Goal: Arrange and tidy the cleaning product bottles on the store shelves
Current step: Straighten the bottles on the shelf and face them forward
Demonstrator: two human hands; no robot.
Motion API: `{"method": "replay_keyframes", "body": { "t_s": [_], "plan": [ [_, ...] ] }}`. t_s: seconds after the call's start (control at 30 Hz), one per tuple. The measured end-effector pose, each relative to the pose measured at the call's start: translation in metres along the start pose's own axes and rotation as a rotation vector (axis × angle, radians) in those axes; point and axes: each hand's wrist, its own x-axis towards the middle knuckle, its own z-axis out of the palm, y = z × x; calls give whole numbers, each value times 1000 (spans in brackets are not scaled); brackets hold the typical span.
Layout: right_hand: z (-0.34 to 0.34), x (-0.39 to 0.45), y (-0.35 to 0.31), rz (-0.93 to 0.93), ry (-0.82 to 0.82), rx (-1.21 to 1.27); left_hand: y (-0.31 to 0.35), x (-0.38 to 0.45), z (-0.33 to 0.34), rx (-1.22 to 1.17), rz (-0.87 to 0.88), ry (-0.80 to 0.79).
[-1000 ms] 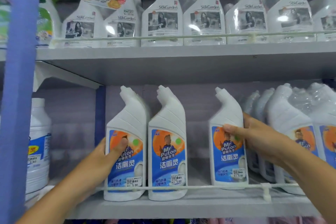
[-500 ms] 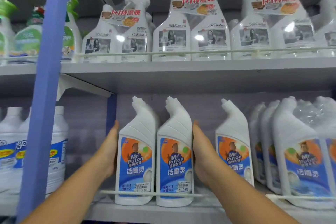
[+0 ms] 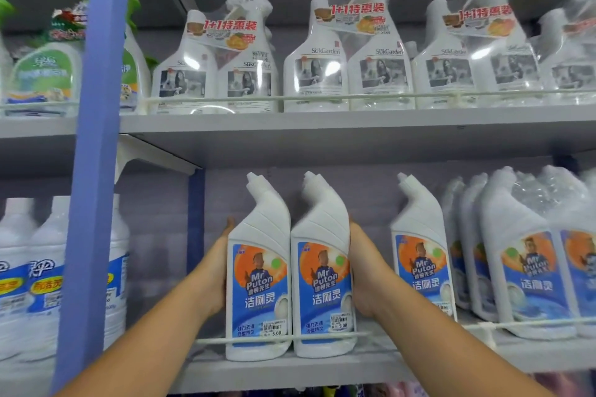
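Left hand and right hand, fingers flat, still press the two bottles together, the third bottle now at 3 o'clock, apart.

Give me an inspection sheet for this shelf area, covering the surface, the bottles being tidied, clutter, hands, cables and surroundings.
Surface: lower shelf with a white wire rail along its front.
Job's things: two toilet cleaner bottles upright, side by side behind the rail; a third bottle stands apart to their right.
Clutter: nothing seen.
Hands: left hand flat against the pair's left side; right hand flat against its right side.
Cables: nothing seen.
Surroundings: wrapped spray bottle twin packs on the upper shelf; wrapped cleaner packs far right; large white jugs left of the blue post.
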Motion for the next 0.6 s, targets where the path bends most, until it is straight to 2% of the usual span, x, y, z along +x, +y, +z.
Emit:
{"method": "replay_keyframes", "body": {
  "t_s": [0.3, 0.4, 0.6],
  "plan": [
    [-6, 1, -2, -33, -2, -65, -5, 0, -5, -18, -14, 24],
    [-11, 10, -3, -51, 50, -97, -7, -5, -2, -31, -4, 19],
    [-13, 26, 8, -2, 55, -28, -8, -8, -4, -26, -3, 8]
  ]
}}
